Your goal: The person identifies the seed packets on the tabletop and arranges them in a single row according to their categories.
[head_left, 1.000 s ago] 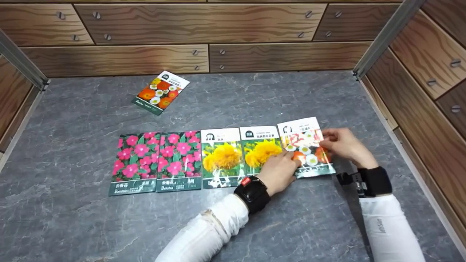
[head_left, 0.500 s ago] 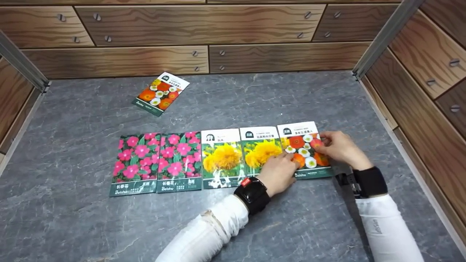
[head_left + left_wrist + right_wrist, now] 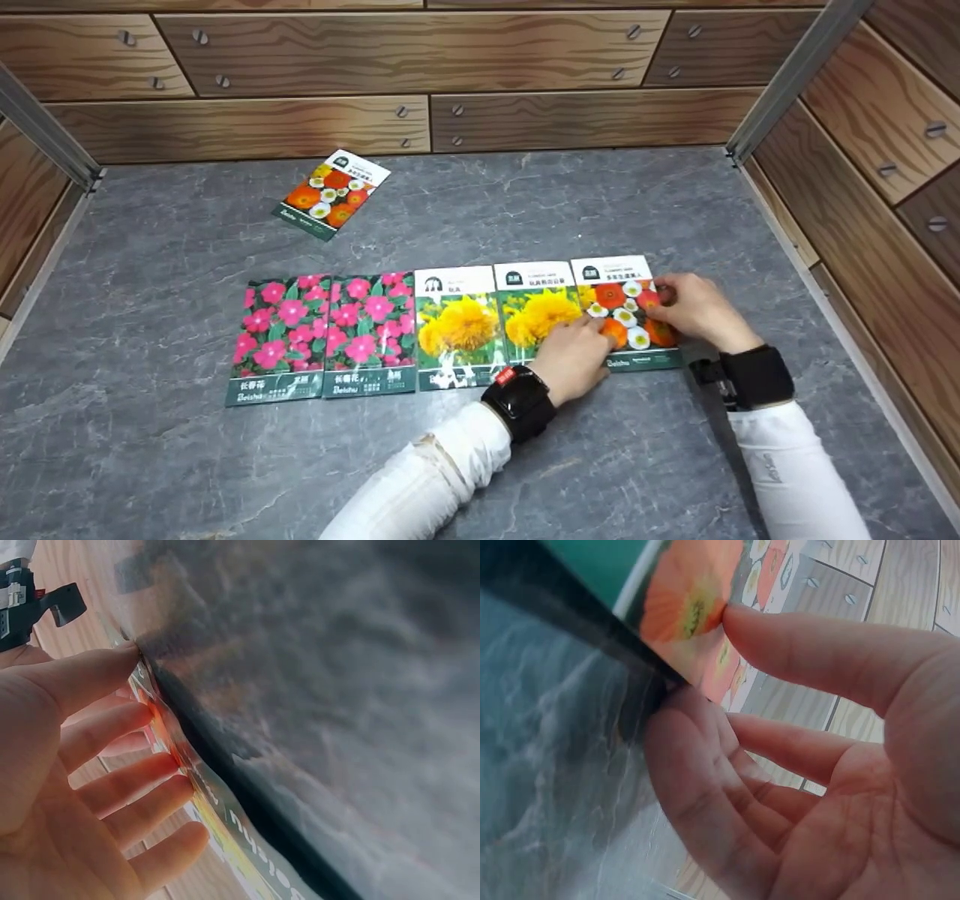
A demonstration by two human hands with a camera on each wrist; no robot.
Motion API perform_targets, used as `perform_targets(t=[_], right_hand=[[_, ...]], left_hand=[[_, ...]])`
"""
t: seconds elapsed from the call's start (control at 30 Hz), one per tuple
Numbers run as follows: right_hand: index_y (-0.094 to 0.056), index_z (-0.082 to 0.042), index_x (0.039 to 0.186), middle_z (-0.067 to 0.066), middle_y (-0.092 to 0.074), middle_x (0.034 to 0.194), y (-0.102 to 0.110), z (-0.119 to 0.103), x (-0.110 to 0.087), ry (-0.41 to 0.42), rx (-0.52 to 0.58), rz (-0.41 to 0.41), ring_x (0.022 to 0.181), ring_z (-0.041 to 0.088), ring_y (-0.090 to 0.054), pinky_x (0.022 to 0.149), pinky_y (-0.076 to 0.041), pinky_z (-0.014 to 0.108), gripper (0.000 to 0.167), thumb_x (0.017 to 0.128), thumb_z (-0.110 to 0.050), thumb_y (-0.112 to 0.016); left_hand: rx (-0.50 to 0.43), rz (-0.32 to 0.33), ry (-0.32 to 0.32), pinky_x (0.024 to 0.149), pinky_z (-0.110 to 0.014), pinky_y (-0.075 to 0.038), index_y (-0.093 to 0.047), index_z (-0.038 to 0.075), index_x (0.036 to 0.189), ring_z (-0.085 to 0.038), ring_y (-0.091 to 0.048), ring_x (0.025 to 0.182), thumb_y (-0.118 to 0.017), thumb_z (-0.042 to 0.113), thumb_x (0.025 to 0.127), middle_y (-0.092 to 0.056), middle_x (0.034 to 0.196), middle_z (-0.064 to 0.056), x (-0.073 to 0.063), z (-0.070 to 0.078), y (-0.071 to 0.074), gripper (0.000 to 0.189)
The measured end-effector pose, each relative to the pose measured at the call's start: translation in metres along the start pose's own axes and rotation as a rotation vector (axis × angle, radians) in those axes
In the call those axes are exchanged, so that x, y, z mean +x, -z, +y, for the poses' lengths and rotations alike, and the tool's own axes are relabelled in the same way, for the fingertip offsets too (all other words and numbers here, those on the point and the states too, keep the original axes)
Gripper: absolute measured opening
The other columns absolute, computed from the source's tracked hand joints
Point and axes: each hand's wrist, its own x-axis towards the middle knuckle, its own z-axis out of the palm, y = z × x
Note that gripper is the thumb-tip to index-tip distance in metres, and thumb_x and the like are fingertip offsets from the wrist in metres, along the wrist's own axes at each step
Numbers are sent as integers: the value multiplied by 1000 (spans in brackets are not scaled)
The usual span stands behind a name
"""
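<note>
A seed packet with orange, red and white flowers (image 3: 621, 294) lies flat at the right end of a row, against a yellow-flower packet (image 3: 534, 304). My right hand (image 3: 699, 309) pinches its right edge. In the right wrist view the thumb (image 3: 795, 652) lies on the printed face and curled fingers (image 3: 705, 787) are at the edge. My left hand (image 3: 574, 358) rests its fingertips across the lower part of these two packets. In the left wrist view its fingers (image 3: 124, 784) are spread and mostly straight along the packets' lower edge. The left hand hides part of both pictures.
Leftward in the row lie another yellow-flower packet (image 3: 456, 326) and two pink-flower packets (image 3: 369, 330). A second orange-and-white flower packet (image 3: 332, 193) lies tilted farther back. Wood-patterned walls (image 3: 420, 56) border the grey marbled table (image 3: 187, 465) at the back and sides.
The right hand has drawn the orange-flower packet slightly left and toward me. It was tilted with glare and now lies flat, straighter in the row. The left hand has stayed put.
</note>
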Motion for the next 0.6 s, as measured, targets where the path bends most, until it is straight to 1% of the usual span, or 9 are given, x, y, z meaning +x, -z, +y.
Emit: perform_targets(t=[0.1,0.27,0.4,0.6], right_hand=[[-52,15,145,36,-65,128,-2,-1,0,2,-17,2,115,48,-64,97,-54,59,60,100,-21,-68],[-55,13,143,38,-64,127,-4,-1,-1,53,-64,18,116,51,-63,98,-52,63,55,100,-18,-67],[-56,12,143,37,-63,124,-4,-2,-3,97,-121,26,112,50,-63,96,-52,63,53,100,-18,-65],[-51,11,149,34,-59,123,-3,-4,-6,91,-192,4,104,43,-61,89,-51,58,56,102,-19,-62]], left_hand=[[4,2,-2,105,-34,-59,-74,25,128,-19,-66,130,-74,38,99,-69,140,1,0,0,-1,33],[9,-1,-4,105,-34,-59,-74,26,129,-19,-66,131,-73,39,99,-69,139,1,0,0,-1,33],[12,-13,2,106,-34,-59,-74,26,129,-19,-65,133,-72,40,100,-69,140,1,0,0,-1,33],[23,-12,3,108,-34,-58,-73,25,129,-18,-63,135,-71,40,100,-68,141,2,0,1,-1,33]])
